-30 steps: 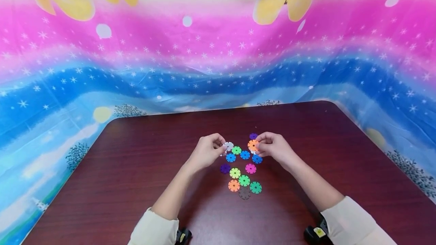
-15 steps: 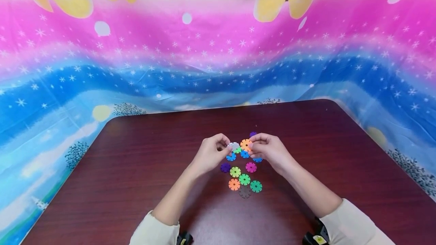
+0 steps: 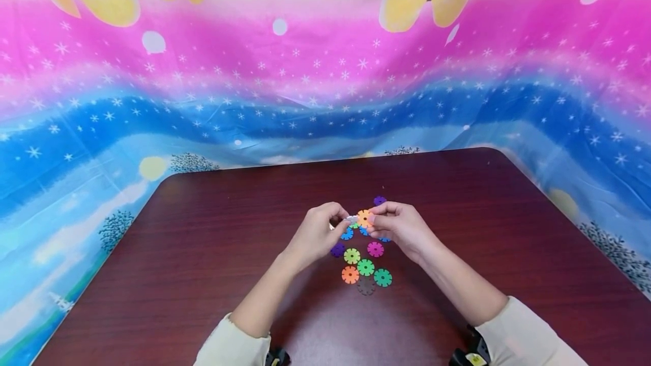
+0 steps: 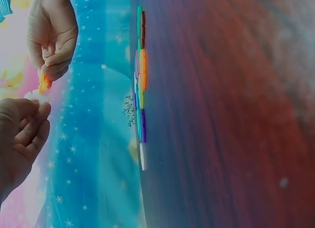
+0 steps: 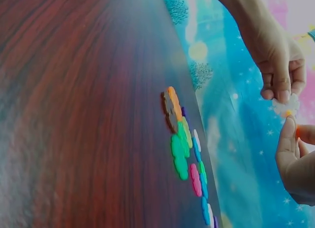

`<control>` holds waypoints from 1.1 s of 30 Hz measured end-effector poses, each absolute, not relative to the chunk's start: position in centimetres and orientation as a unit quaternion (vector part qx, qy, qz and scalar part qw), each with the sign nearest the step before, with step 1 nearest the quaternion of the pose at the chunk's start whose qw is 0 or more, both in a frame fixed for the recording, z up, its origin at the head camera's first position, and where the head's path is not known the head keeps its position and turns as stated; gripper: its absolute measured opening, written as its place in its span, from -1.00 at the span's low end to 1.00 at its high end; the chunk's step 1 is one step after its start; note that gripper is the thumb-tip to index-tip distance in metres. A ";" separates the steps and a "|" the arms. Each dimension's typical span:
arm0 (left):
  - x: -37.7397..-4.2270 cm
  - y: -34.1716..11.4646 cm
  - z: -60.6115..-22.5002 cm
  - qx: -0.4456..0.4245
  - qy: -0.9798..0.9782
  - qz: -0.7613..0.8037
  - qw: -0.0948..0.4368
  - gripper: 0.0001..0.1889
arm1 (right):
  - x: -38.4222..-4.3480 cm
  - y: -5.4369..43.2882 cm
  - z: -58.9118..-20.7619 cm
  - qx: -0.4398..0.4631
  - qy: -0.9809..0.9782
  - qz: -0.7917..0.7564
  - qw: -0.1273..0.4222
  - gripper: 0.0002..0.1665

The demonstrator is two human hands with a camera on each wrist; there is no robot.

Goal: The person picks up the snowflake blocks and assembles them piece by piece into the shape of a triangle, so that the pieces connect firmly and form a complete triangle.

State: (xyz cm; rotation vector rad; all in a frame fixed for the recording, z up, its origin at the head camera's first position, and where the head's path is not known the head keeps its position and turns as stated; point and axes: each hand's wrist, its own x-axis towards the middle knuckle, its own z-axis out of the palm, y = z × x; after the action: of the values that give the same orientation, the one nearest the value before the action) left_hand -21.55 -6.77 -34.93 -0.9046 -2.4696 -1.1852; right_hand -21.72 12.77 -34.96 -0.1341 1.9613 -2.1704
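Note:
My left hand [image 3: 319, 234] pinches a white notched plastic disc [image 5: 284, 106] between thumb and fingers. In the head view that disc is turned nearly edge-on. An orange notched disc [image 3: 364, 218] faces the head camera, pinched at its right side by my right hand [image 3: 405, 230]. The two discs meet above the table; I cannot tell whether their slots are engaged. Beneath and nearer lie several loose discs, among them a pink disc [image 3: 375, 249], a yellow-green disc [image 3: 351, 256], a second orange disc [image 3: 350, 274] and a dark grey disc [image 3: 366, 287]. My hands partly cover the farther ones.
The dark red wooden table [image 3: 213, 242] reaches back to a patterned cloth [image 3: 305, 72] that hangs around its far sides. A purple disc [image 3: 379, 200] lies behind my right hand. Black wrist devices [image 3: 470, 352] sit under both sleeves.
Both hands have come together, bringing the white disc right and the orange disc left until they meet. The white disc has turned from face-on to nearly edge-on.

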 end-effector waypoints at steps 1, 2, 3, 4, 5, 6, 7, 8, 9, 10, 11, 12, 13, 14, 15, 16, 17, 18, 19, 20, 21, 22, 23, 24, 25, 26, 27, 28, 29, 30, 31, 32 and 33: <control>-21.5 -6.8 -35.0 -0.320 -0.845 -0.404 0.142 -0.93 | -21.7 12.8 -35.0 -0.044 0.658 -0.744 0.109 -0.85; -21.5 -6.7 -35.0 -0.328 -0.841 -0.402 0.152 -0.93 | -21.7 12.8 -35.0 -0.045 0.650 -0.751 0.112 -0.87; -21.5 -6.7 -35.1 -0.334 -0.838 -0.401 0.161 -0.92 | -21.7 12.7 -35.0 -0.044 0.642 -0.757 0.113 -0.90; -21.5 -6.7 -35.1 -0.338 -0.834 -0.402 0.167 -0.92 | -21.7 12.7 -35.0 -0.045 0.635 -0.762 0.115 -0.91; -21.4 -6.7 -35.2 -0.341 -0.831 -0.404 0.171 -0.91 | -21.7 12.7 -35.0 -0.046 0.630 -0.766 0.116 -0.92; -21.4 -6.7 -35.2 -0.343 -0.830 -0.405 0.174 -0.90 | -21.7 12.7 -35.0 -0.047 0.628 -0.768 0.118 -0.92; -21.4 -6.7 -35.3 -0.344 -0.829 -0.404 0.176 -0.90 | -21.7 12.7 -35.0 -0.048 0.628 -0.767 0.118 -0.92; -21.4 -6.7 -35.3 -0.344 -0.829 -0.404 0.178 -0.89 | -21.6 12.6 -35.0 -0.050 0.632 -0.765 0.116 -0.92; -21.4 -6.7 -35.3 -0.343 -0.828 -0.405 0.179 -0.89 | -21.6 12.6 -35.0 -0.052 0.637 -0.761 0.115 -0.91; -21.4 -6.7 -35.3 -0.343 -0.828 -0.407 0.179 -0.89 | -21.6 12.7 -35.0 -0.055 0.642 -0.756 0.115 -0.89; -21.4 -6.7 -35.3 -0.342 -0.827 -0.408 0.179 -0.89 | -21.6 12.7 -34.9 -0.058 0.647 -0.751 0.117 -0.87; -21.5 -6.8 -35.3 -0.342 -0.827 -0.409 0.178 -0.90 | -21.6 12.7 -34.9 -0.061 0.651 -0.747 0.118 -0.84; -21.5 -6.8 -35.3 -0.342 -0.827 -0.409 0.176 -0.90 | -21.7 12.8 -34.9 -0.063 0.655 -0.744 0.120 -0.82; -21.5 -6.8 -35.3 -0.342 -0.827 -0.411 0.174 -0.91 | -21.7 12.8 -34.9 -0.064 0.658 -0.740 0.122 -0.79; -21.5 -6.8 -35.2 -0.340 -0.829 -0.409 0.173 -0.91 | -21.8 12.9 -35.0 -0.067 0.663 -0.735 0.124 -0.76; -21.5 -6.9 -35.2 -0.338 -0.830 -0.408 0.172 -0.91 | -21.9 13.0 -35.0 -0.072 0.670 -0.728 0.127 -0.72; -21.6 -6.9 -35.2 -0.336 -0.832 -0.408 0.169 -0.92 | -22.0 13.1 -35.1 -0.076 0.681 -0.717 0.128 -0.68; -21.6 -7.0 -35.1 -0.333 -0.833 -0.408 0.169 -0.92 | -22.2 13.2 -35.2 -0.081 0.696 -0.702 0.127 -0.64; -21.6 -7.0 -35.1 -0.330 -0.834 -0.409 0.170 -0.92 | -22.4 13.4 -35.3 -0.086 0.717 -0.680 0.123 -0.59; -21.6 -7.1 -35.1 -0.326 -0.835 -0.409 0.171 -0.91 | -22.6 13.6 -35.5 -0.096 0.741 -0.654 0.118 -0.57; -21.6 -7.2 -35.1 -0.324 -0.835 -0.410 0.172 -0.91 | -22.9 13.9 -35.7 -0.105 0.769 -0.621 0.111 -0.57; -21.6 -7.3 -35.0 -0.322 -0.835 -0.411 0.173 -0.91 | -23.2 14.2 -35.9 -0.114 0.797 -0.585 0.102 -0.59; -21.6 -7.4 -35.0 -0.321 -0.835 -0.412 0.174 -0.91 | -23.5 14.5 -36.1 -0.122 0.824 -0.545 0.091 -0.62; -21.6 -7.5 -35.0 -0.319 -0.835 -0.412 0.177 -0.91 | -23.8 14.8 -36.3 -0.129 0.849 -0.506 0.080 -0.66; -21.6 -7.6 -35.0 -0.317 -0.836 -0.412 0.176 -0.92 | -24.2 15.1 -36.6 -0.138 0.871 -0.466 0.070 -0.70; -21.6 -7.7 -35.0 -0.315 -0.837 -0.411 0.177 -0.92 | -24.5 15.3 -36.8 -0.146 0.888 -0.432 0.060 -0.73; -21.7 -7.8 -34.9 -0.313 -0.838 -0.411 0.178 -0.92 | -24.8 15.5 -37.0 -0.150 0.903 -0.400 0.053 -0.74; -21.7 -7.9 -34.9 -0.312 -0.838 -0.411 0.178 -0.93 | -25.1 15.7 -37.2 -0.154 0.913 -0.374 0.049 -0.75; -21.7 -8.0 -34.9 -0.310 -0.838 -0.411 0.179 -0.93 | -25.4 15.9 -37.4 -0.157 0.922 -0.352 0.047 -0.75; -21.7 -8.1 -34.9 -0.308 -0.839 -0.411 0.180 -0.94 | -25.6 16.1 -37.6 -0.159 0.927 -0.335 0.048 -0.75; -21.7 -8.1 -34.9 -0.306 -0.839 -0.412 0.181 -0.94 | -25.8 16.2 -37.8 -0.161 0.932 -0.321 0.051 -0.74; -21.7 -8.2 -34.9 -0.305 -0.839 -0.412 0.183 -0.94 | -26.0 16.3 -37.9 -0.163 0.935 -0.311 0.055 -0.73; -21.7 -8.3 -34.9 -0.304 -0.839 -0.412 0.184 -0.94 | -26.1 16.4 -38.1 -0.165 0.937 -0.303 0.060 -0.73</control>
State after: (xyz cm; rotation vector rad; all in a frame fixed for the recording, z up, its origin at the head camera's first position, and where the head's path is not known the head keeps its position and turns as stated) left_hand -21.71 -8.32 -34.87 -0.8565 -2.3644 -1.1628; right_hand -26.13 16.44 -38.07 -0.4989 2.8346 -0.9166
